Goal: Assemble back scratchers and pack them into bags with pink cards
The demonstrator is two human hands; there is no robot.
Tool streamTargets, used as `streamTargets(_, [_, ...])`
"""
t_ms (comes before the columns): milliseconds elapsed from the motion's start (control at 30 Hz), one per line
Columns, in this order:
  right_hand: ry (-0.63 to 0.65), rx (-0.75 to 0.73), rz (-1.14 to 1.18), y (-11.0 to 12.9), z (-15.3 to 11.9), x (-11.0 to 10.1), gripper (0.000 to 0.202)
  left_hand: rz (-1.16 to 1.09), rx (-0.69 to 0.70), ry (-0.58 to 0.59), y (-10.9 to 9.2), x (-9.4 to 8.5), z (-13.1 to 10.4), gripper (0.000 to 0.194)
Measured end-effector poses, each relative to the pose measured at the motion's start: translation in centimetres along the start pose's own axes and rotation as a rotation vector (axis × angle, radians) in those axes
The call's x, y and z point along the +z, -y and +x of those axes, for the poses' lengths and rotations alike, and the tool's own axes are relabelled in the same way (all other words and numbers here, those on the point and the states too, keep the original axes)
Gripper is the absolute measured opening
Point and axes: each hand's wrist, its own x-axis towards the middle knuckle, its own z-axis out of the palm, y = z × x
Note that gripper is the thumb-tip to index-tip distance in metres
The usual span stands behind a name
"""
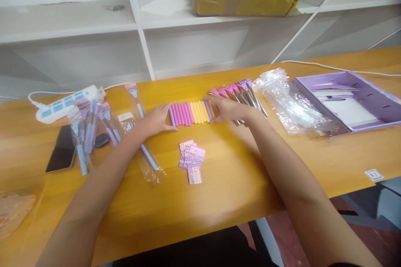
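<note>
Coloured sticks should be pressed evenly between left hand at their nine o'clock and right hand, set apart, at three.

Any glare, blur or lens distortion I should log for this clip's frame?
Head view: soft glare on the wooden tabletop, sharper highlights on the clear plastic bags; a diffuse shadow near the right forearm; slight overall softness, print on the small pink cards unreadable; steeply slanting shelf dividers suggest wide-angle distortion.
</note>
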Motion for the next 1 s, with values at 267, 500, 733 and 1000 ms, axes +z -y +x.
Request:
streamTargets(267, [-0.112, 0.094, 0.008, -0.3, -1.5, -3.0, 0.107, 0.086, -0.04, -0.008, -0.8, 0.4, 0.2, 0.112])
streamTargets(500, [-0.166, 0.225, -0.119, -2.6, -3.7, -6.0, 0.109, 0.117, -0.019, -0.059, -2.2, 1.2, 0.5, 0.109])
streamTargets(733, [-0.061, 0.274, -0.102, -2.4, -3.6, -5.9, 0.109, 0.114, 0.032, -0.067, -3.1, 2.1, 1.6, 0.102])
streamTargets(1000, [-0.015, 0.18, -0.064, -3.2, -2.9, -4.8, 0.106, 0.053, 0.053, -0.131, -3.0, 3.4, 2.3, 0.103])
